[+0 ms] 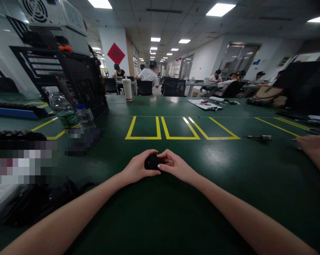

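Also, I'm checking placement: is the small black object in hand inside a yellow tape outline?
No, the small black object is between the left hand and the right hand, nearer than the yellow tape outlines.

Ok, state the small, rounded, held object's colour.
The rounded object is black, shown in the head view.

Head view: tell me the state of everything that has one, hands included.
Left hand: curled around the black object.
Right hand: gripping its right side.
Black object: held between them.
Green-labelled bottle: standing.
Blue-capped bottle: standing, capped.
White bottle: upright.
Slim tool: lying on its side.
Clipboard: lying flat.
Ceiling lights: on.
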Demonstrator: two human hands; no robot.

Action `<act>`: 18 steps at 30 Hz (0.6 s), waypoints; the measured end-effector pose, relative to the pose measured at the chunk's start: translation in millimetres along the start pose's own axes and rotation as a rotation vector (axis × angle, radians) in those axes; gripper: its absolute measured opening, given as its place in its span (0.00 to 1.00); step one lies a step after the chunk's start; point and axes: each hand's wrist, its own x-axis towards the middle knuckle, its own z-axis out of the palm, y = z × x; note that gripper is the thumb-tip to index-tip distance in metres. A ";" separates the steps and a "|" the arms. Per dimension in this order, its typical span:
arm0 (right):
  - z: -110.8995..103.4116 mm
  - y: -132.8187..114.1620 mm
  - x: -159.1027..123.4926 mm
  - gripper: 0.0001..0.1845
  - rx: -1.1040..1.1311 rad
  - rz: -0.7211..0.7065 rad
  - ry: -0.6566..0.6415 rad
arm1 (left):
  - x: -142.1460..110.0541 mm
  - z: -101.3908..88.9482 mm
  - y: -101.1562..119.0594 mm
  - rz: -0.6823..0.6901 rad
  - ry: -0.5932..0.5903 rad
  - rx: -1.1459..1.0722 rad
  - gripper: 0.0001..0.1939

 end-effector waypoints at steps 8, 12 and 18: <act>1.8 -0.1 2.2 0.14 -0.148 0.031 0.082 | 0.1 0.6 -0.3 0.004 0.003 -0.011 0.31; 0.9 -5.0 -1.7 0.15 -0.228 0.032 0.042 | 0.2 1.0 -0.5 0.013 0.006 -0.003 0.31; -1.8 -10.5 -4.8 0.14 -0.199 -0.019 -0.014 | 0.3 0.5 0.0 0.004 0.003 0.006 0.31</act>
